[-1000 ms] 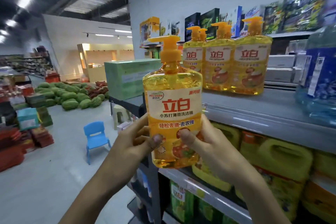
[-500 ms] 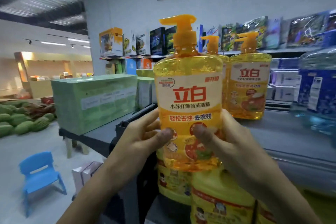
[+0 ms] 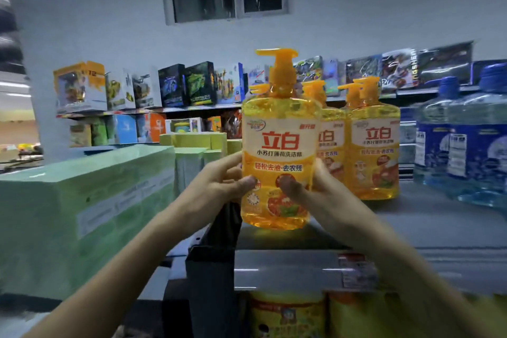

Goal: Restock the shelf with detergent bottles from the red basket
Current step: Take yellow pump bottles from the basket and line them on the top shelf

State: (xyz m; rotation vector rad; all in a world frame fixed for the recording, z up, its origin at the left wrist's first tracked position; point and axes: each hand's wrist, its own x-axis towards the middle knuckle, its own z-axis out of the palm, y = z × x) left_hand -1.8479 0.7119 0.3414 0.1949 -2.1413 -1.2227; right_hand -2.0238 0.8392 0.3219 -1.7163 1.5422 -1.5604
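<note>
Grey shelf (image 3: 428,230): one top deck in front of you, running off to the right. One big green box (image 3: 82,200) sits left of it, with smaller green ones stacked behind; their count is unclear.

Two blue water jugs (image 3: 477,145) stand at the right end of the deck, side by side. Two yellow jugs (image 3: 288,315) show on the level below, blurred. There is a row of toy boxes (image 3: 175,85) on the far wall shelf, too many and too blurred to count.

One detergent bottle (image 3: 277,145) is in your hands at the front-left end of the deck, left of and in front of the stock. It's upright, long axis vertical, pump on top, label facing you. The nozzle points left. The base is low over the deck edge; can't tell if it touches.

Shelved bottles (image 3: 375,145): four pump heads show behind the held one, but only two labels are readable and the rest are hidden. All are upright, with labels facing you.

Two hands are on the held bottle. Your left hand (image 3: 222,186) has its fingers wrapped around the left side and its thumb on the front label. Your right hand (image 3: 315,189) mirrors it on the right side. The fingers of both are clamped on the lower half of the bottle, and the thumb tips are near each other but apart.
</note>
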